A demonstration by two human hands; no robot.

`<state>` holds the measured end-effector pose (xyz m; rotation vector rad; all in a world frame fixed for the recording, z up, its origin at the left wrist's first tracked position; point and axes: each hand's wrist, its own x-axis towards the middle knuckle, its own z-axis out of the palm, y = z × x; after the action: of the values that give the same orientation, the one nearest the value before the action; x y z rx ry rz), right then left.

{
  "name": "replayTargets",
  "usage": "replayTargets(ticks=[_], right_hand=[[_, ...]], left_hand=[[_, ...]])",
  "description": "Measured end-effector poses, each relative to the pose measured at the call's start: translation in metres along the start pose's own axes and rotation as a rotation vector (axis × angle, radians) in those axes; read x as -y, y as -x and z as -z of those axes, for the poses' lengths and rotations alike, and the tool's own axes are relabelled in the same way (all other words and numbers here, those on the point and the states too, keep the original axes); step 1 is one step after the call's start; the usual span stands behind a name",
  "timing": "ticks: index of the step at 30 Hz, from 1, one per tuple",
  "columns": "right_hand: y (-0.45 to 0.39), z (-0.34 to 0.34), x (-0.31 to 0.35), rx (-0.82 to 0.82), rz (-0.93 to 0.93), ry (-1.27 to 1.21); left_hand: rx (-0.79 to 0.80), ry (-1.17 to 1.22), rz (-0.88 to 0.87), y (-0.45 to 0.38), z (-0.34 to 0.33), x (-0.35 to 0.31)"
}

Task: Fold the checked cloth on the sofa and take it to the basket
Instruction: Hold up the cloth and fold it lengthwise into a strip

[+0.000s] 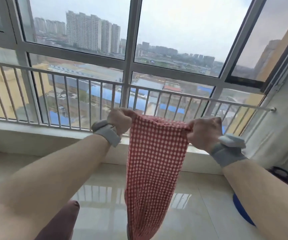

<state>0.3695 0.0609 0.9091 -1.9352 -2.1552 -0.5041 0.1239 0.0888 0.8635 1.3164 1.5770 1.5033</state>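
A red-and-white checked cloth (152, 170) hangs in the air in front of me, narrowing toward the bottom edge of the view. My left hand (119, 120) is closed on its upper left corner. My right hand (204, 131) pinches the upper right corner at about the same height. The top edge sags a little between the two hands. Both wrists wear grey bands. No basket is in view.
A large window with a white railing (87, 78) fills the far side, above a pale sill. The floor is glossy pale tile (200, 213). A dark maroon cushion edge (63, 220) lies at bottom left. A blue round object (240, 210) and a dark item sit at the right.
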Motion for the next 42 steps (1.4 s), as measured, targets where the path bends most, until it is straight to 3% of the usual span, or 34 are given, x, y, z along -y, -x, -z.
replayTargets(ticks=[5, 10, 17, 22, 27, 31, 33, 35, 38, 42], right_hand=[[-0.01, 0.004, -0.012, -0.027, 0.057, 0.012], [-0.018, 0.008, -0.023, -0.013, 0.059, -0.236], [-0.013, 0.014, -0.031, -0.017, 0.227, -0.578], [-0.004, 0.018, -0.037, -0.246, 0.298, -0.499], [0.008, 0.022, -0.041, -0.015, 0.348, -0.284], [0.021, 0.025, -0.015, -0.157, 0.498, -0.35], [0.014, 0.026, -0.023, -0.236, 0.389, -0.266], [0.01, 0.028, -0.035, -0.268, 0.183, -0.369], [0.018, 0.023, -0.025, -0.169, 0.253, -0.542], [0.008, 0.029, -0.032, -0.293, 0.11, -0.575]], left_hand=[[0.084, -0.003, -0.052, 0.001, -0.001, 0.012], [0.088, 0.046, -0.114, 0.0, 0.002, -0.001], [0.041, -0.281, -0.298, -0.002, 0.007, -0.012], [-0.016, -0.246, -0.373, 0.004, 0.009, -0.01], [0.077, -0.388, -0.427, 0.01, 0.007, 0.003], [-0.071, -0.293, -0.346, 0.01, 0.007, 0.001], [-0.012, -0.336, -0.423, 0.019, 0.003, -0.003], [-0.044, -0.275, -0.498, 0.026, 0.004, -0.015], [-0.168, -0.173, -0.412, 0.017, 0.005, -0.033], [-0.061, -0.175, -0.454, 0.018, 0.004, -0.035]])
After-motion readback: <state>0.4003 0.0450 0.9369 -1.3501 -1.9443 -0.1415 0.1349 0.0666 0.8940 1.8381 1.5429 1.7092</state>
